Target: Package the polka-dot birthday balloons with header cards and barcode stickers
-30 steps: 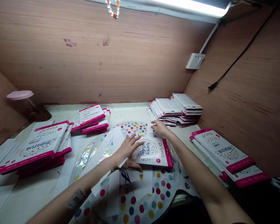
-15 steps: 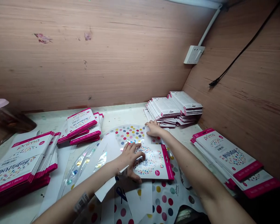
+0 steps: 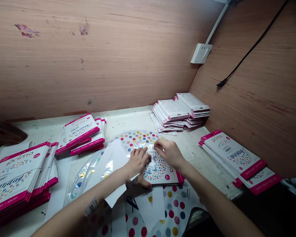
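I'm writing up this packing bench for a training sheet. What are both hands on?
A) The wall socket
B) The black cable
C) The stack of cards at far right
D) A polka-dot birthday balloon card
D: the left hand and right hand both rest on the polka-dot birthday balloon card.

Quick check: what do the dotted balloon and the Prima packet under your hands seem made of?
The balloon looks like metallic foil film: silvery glints show between the printed dots. The packet looks like glossy coated card with crisp edges, possibly laminated.
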{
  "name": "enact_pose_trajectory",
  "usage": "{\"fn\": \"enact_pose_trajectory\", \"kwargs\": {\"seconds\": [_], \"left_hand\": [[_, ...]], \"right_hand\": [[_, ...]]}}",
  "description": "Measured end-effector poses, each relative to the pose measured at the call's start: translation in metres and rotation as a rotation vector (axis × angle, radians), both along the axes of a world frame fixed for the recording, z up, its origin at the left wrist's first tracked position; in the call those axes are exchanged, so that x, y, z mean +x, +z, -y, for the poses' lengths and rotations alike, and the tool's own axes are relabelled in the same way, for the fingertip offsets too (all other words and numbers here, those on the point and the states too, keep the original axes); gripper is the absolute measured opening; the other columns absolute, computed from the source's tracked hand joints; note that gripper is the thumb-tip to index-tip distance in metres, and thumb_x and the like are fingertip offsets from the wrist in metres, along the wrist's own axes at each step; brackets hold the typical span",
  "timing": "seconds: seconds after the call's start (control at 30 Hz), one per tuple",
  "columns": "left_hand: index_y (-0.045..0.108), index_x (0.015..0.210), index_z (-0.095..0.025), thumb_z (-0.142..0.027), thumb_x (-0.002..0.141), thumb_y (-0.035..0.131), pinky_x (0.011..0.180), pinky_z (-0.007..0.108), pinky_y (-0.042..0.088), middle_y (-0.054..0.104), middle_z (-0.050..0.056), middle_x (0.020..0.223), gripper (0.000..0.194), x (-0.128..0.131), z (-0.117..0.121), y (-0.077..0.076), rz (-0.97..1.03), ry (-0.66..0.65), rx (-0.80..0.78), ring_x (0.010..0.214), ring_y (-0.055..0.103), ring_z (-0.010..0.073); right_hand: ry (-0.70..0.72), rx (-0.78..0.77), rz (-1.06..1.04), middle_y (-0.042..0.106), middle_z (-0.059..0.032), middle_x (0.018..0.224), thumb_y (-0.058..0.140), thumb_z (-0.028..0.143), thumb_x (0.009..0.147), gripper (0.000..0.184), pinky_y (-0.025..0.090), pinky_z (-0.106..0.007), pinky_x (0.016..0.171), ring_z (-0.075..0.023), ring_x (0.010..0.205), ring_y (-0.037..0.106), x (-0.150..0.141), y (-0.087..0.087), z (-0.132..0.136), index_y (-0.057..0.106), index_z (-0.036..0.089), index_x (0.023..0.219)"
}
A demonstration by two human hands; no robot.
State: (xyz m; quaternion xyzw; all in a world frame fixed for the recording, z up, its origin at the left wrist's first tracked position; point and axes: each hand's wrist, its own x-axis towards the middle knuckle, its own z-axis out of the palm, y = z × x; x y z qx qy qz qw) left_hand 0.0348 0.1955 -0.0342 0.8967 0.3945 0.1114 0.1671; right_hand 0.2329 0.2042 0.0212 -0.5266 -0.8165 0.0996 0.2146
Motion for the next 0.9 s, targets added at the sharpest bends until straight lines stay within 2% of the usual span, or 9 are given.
{"fn": "enact_pose_trajectory", "kwargs": {"seconds": [0.1,0.2,0.3,0.43,0.53,0.6,0.67,0.77,0.9], "left_hand": [[0.053,0.119,-0.014,-0.068,0.048,0.077,0.107,0.07,0.007,0.034,0.028,0.149,0.092,-0.002,0.002,0.004,-0.029,-0.038,-0.056,0.133,0.029,0.0524],[0.04,0.139,-0.012,-0.067,0.045,0.078,0.109,0.068,0.005,0.032,0.028,0.15,0.115,-0.001,0.003,0.006,-0.04,-0.043,-0.076,0.136,0.026,0.0522],[0.029,0.15,-0.024,-0.064,0.044,0.08,0.106,0.069,0.006,0.03,0.024,0.152,0.125,0.001,0.003,0.005,-0.073,-0.057,-0.065,0.134,0.026,0.0539],[0.043,0.144,-0.037,-0.06,0.039,0.085,0.104,0.071,0.005,0.028,0.018,0.154,0.115,0.002,0.0,0.005,-0.085,-0.096,-0.078,0.132,0.024,0.0589],[0.046,0.142,-0.037,-0.061,0.039,0.085,0.103,0.069,0.01,0.024,0.016,0.157,0.112,0.0,-0.001,0.006,-0.033,-0.107,-0.098,0.131,0.023,0.06],[0.047,0.142,-0.037,-0.062,0.041,0.084,0.102,0.069,0.012,0.022,0.013,0.159,0.11,-0.001,-0.002,0.006,0.003,-0.125,-0.127,0.13,0.022,0.062],[0.046,0.142,-0.038,-0.063,0.044,0.082,0.101,0.07,0.011,0.028,0.009,0.158,0.107,0.0,-0.003,0.006,0.024,-0.141,-0.159,0.131,0.019,0.0628],[0.042,0.144,-0.038,-0.066,0.048,0.08,0.101,0.07,0.009,0.036,0.006,0.155,0.107,0.0,-0.004,0.005,-0.024,-0.148,-0.176,0.132,0.015,0.0634],[0.032,0.149,-0.037,-0.072,0.05,0.075,0.102,0.071,0.012,0.028,0.003,0.159,0.114,-0.001,-0.005,0.004,-0.173,-0.175,-0.136,0.133,0.013,0.0633]], "right_hand": [[0.014,0.053,-0.043,0.07,-0.0047,0.083,0.05,0.013,0.093,0.016,0.048,-0.026,0.075,-0.0153,0.081,0.064,-0.004,-0.018,0.043,0.065,0.016,0.09],[0.03,0.18,-0.07,0.072,-0.0077,0.087,0.045,0.009,0.093,0.022,0.052,-0.03,0.079,-0.018,0.088,0.067,-0.009,-0.04,0.067,0.066,0.015,0.095],[0.033,0.33,-0.102,0.073,-0.0106,0.095,0.045,0.007,0.093,0.024,0.056,-0.033,0.083,-0.0199,0.095,0.069,-0.011,-0.052,0.083,0.066,0.013,0.102],[0.15,0.26,-0.147,0.073,-0.0111,0.101,0.05,0.012,0.092,0.021,0.057,-0.036,0.088,-0.0219,0.104,0.067,-0.004,-0.046,0.119,0.063,0.012,0.11],[0.298,0.147,-0.083,0.072,-0.0094,0.103,0.058,0.021,0.088,0.019,0.056,-0.04,0.09,-0.0246,0.105,0.065,0.005,-0.039,0.153,0.065,0.016,0.105],[0.331,0.16,0.035,0.07,-0.0114,0.109,0.057,0.019,0.086,0.024,0.056,-0.042,0.091,-0.0271,0.108,0.063,0.007,-0.039,0.168,0.065,0.014,0.108],[0.337,0.257,0.151,0.069,-0.0152,0.114,0.053,0.011,0.085,0.031,0.055,-0.043,0.091,-0.0284,0.11,0.063,0.005,-0.043,0.173,0.064,0.009,0.114],[0.37,0.411,0.266,0.07,-0.0191,0.109,0.048,0.003,0.085,0.031,0.056,-0.042,0.088,-0.0279,0.103,0.065,0.0,-0.049,0.166,0.064,0.004,0.111],[0.363,0.548,0.237,0.072,-0.0178,0.098,0.042,0.004,0.09,0.029,0.056,-0.041,0.08,-0.0264,0.093,0.066,0.002,-0.048,0.154,0.065,0.005,0.107]]}}
